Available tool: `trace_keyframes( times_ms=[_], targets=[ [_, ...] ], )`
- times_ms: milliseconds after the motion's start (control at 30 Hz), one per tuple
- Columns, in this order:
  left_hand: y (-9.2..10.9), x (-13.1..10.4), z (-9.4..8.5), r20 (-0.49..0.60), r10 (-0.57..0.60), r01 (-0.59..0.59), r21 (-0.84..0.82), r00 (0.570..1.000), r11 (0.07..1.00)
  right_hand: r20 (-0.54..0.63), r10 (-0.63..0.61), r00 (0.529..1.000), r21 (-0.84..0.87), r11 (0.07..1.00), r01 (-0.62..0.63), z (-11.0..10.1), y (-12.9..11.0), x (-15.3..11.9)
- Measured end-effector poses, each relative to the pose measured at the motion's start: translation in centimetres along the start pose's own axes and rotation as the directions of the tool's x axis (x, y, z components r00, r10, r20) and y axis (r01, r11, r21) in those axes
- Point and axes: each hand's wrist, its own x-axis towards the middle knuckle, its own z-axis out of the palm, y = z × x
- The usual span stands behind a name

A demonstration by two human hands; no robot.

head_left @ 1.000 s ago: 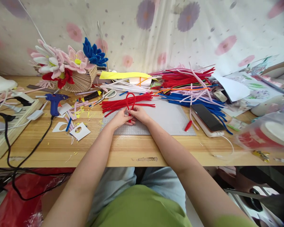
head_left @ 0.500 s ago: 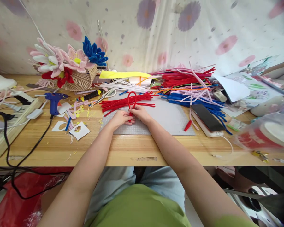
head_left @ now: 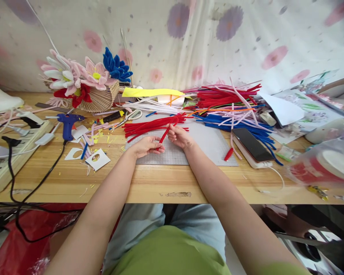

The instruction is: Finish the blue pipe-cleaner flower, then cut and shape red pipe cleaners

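My left hand [head_left: 149, 146] pinches the lower end of a red pipe cleaner [head_left: 164, 134] between thumb and fingers. Higher on the same red piece, my right hand [head_left: 179, 135] has its fingers closed around it. The piece slants up to the right between them. Both hands are over a grey cutting mat [head_left: 206, 143]. Just behind them a bundle of red pipe cleaners [head_left: 143, 127] lies across the mat. A pink stem with a red tip [head_left: 228, 154] rests at the mat's right side.
A blue glue gun [head_left: 68, 124], scissors [head_left: 131, 117] and white card scraps [head_left: 98, 159] lie left. Pipe cleaner piles [head_left: 226, 97], a phone [head_left: 252, 144] and a bagged cup [head_left: 326, 162] are right. Fuzzy flowers [head_left: 96, 75] stand at the back left.
The hands have moved apart, the right one up and to the right. The red piece, earlier an upright loop above the fingers, is now stretched slanting between them.
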Motion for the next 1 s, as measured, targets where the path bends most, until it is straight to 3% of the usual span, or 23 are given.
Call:
trace_keyframes(
  times_ms=[67,167,400,767,1000],
  targets=[
    [0.0,0.0,-0.1,0.011,-0.014,0.014,0.013,1.0,1.0,-0.104,-0.039,0.994,-0.002,0.999,0.04,-0.8,-0.5,0.0],
    [0.0,-0.1,-0.2,0.029,-0.034,0.033,0.038,0.999,0.999,-0.17,-0.057,0.984,-0.008,0.998,0.056,-1.6,-1.1,-0.1],
    [0.0,-0.2,-0.1,0.044,-0.051,0.048,0.069,0.998,0.996,-0.211,-0.073,0.975,-0.068,0.996,0.06,-1.6,-1.4,-0.2],
    [0.3,-0.6,-0.5,0.208,-0.125,0.095,0.15,0.97,0.984,-0.242,-0.06,0.968,-0.005,0.998,0.06,0.0,-0.6,0.3],
    [0.3,-0.6,-0.8,0.276,-0.152,0.117,0.138,0.949,0.983,-0.285,-0.133,0.949,-0.044,0.991,0.126,0.6,0.2,1.1]
  ],
)
